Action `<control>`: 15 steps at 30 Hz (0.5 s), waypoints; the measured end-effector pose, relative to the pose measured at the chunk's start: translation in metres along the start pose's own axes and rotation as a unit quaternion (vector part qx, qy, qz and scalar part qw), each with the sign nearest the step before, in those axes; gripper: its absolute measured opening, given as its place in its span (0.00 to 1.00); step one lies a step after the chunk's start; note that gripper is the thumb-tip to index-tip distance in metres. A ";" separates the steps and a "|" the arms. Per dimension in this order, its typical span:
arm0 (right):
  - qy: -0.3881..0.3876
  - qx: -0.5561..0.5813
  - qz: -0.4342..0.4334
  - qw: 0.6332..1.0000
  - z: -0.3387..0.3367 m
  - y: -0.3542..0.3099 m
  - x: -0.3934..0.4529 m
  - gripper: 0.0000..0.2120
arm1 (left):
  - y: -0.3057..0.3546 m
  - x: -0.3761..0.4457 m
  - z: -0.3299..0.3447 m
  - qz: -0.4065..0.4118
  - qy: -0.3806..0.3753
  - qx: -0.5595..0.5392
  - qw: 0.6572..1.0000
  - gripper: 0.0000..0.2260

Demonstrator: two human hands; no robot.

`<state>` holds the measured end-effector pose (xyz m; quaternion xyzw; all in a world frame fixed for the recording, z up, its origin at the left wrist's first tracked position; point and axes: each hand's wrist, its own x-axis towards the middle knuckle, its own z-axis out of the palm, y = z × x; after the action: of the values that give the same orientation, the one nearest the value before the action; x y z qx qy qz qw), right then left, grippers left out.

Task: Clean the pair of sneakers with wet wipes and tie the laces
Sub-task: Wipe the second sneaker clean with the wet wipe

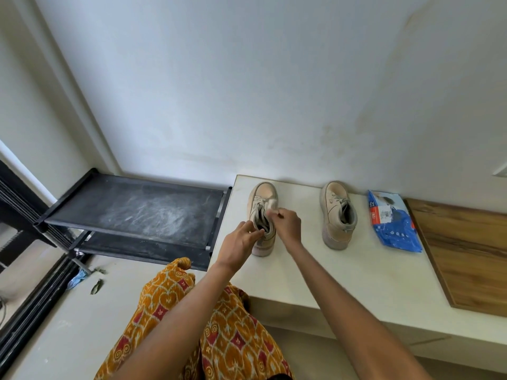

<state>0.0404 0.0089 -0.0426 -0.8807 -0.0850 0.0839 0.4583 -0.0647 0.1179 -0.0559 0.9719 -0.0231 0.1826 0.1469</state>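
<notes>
Two beige sneakers stand on a white ledge (315,270), toes toward the wall. My left hand (240,242) grips the collar of the left sneaker (263,196) at its heel opening. My right hand (288,224) pinches a crumpled white wet wipe (272,204) against that sneaker's tongue and laces. The right sneaker (337,212) stands apart, untouched, its grey laces loose. A blue wet wipes pack (392,222) lies to its right.
A wooden board (466,253) covers the ledge's right end. A dusty black shoe rack (137,209) stands left of the ledge against the wall. My orange patterned garment (192,311) hangs below. Debris lies on the floor at the left.
</notes>
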 end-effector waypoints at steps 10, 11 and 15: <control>0.044 0.031 0.043 0.998 -0.024 0.034 0.014 0.10 | 0.003 -0.001 0.001 -0.008 0.008 -0.004 1.000 0.16; 0.042 0.025 0.049 0.998 -0.021 0.032 0.022 0.09 | 0.002 -0.001 0.001 -0.010 0.005 -0.002 1.000 0.17; -0.013 -0.024 0.035 0.999 0.002 0.018 0.043 0.07 | 0.006 -0.005 0.003 -0.020 0.000 0.002 1.000 0.19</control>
<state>0.0827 0.0099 -0.0611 -0.8926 -0.0620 0.1096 0.4329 -0.0685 0.1116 -0.0588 0.9723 -0.0034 0.1801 0.1489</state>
